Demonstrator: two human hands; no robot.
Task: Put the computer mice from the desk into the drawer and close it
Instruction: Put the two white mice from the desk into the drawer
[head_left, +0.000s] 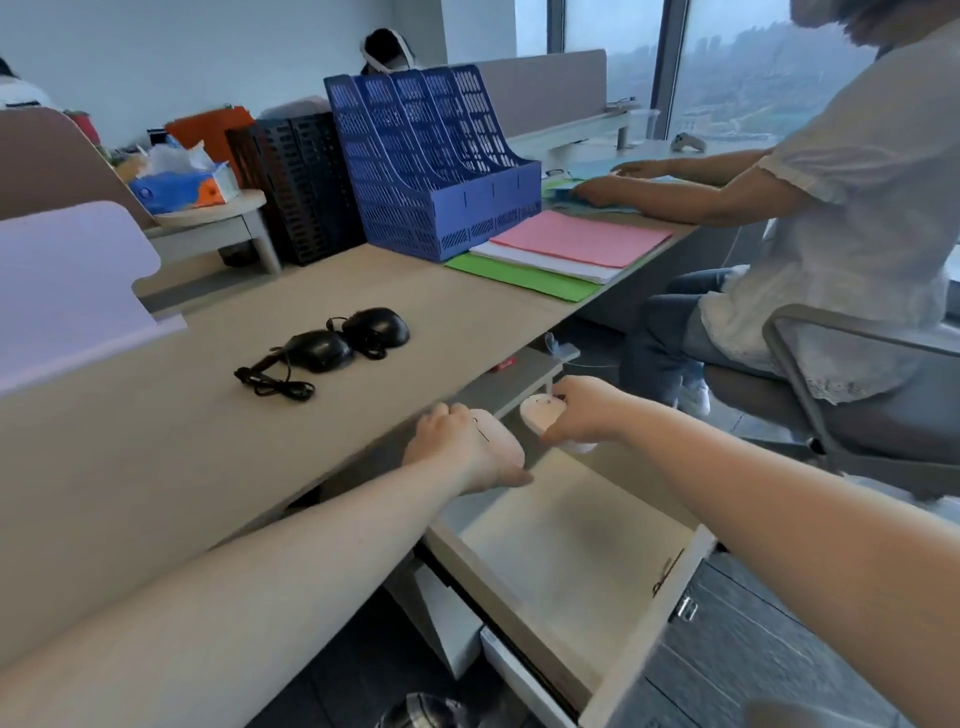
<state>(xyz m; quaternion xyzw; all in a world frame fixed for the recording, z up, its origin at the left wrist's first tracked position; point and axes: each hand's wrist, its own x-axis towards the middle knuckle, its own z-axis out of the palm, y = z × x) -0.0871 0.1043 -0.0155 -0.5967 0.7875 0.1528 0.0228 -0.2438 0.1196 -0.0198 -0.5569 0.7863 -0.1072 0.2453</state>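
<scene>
Two black wired mice (348, 338) lie side by side on the beige desk (156, 441), their cables coiled at the left. My left hand (462, 447) grips a pale pink mouse (501, 439) at the desk's front edge. My right hand (582, 410) holds a white mouse (540, 413) just right of it. Both hands hover over the back end of the open drawer (561, 561), whose pale bottom shows bare. The drawer front (660, 613) sticks out toward me.
A blue file rack (431, 161) and a black one (306, 187) stand at the back of the desk, with pink, white and green papers (566, 249) beside them. A seated person (831, 234) in an office chair is at the right. A lilac divider (67, 280) stands at the left.
</scene>
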